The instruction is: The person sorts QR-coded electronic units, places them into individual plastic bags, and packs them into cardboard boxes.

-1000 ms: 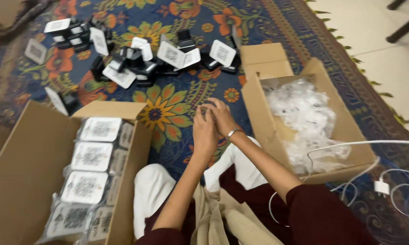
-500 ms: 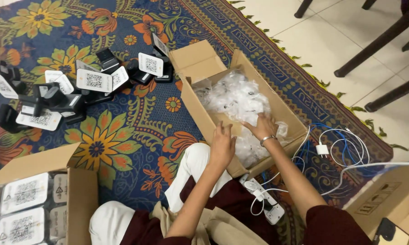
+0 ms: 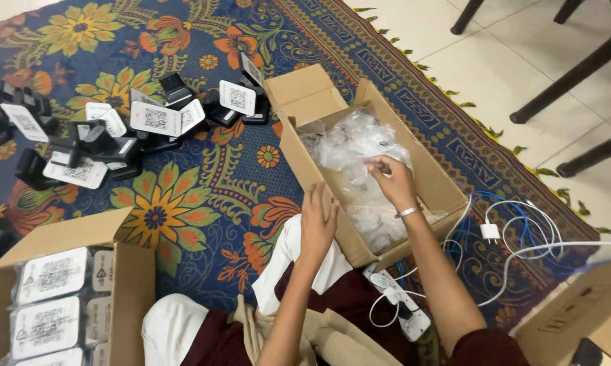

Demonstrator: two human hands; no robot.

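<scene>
My right hand (image 3: 389, 181) reaches into an open cardboard box (image 3: 433, 177) and its fingers pinch at the clear plastic bags (image 3: 351, 150) that fill it. A metal bracelet sits on that wrist. My left hand (image 3: 318, 220) rests flat against the near outer wall of the same box, fingers apart, holding nothing. I sit cross-legged on a flowered rug (image 3: 204, 196) with the box just in front of my knees.
A second open box (image 3: 89, 288) with white labelled packs stands at the lower left. Several black devices with white tags (image 3: 116, 139) lie scattered on the rug. A white power strip (image 3: 400, 308) and tangled cables (image 3: 515, 234) lie to the right. Chair legs (image 3: 563, 78) stand on the tiled floor.
My view has swung right from the left box to the box of plastic bags. Both hands moved from in front of my chest to that box, the right hand now inside it.
</scene>
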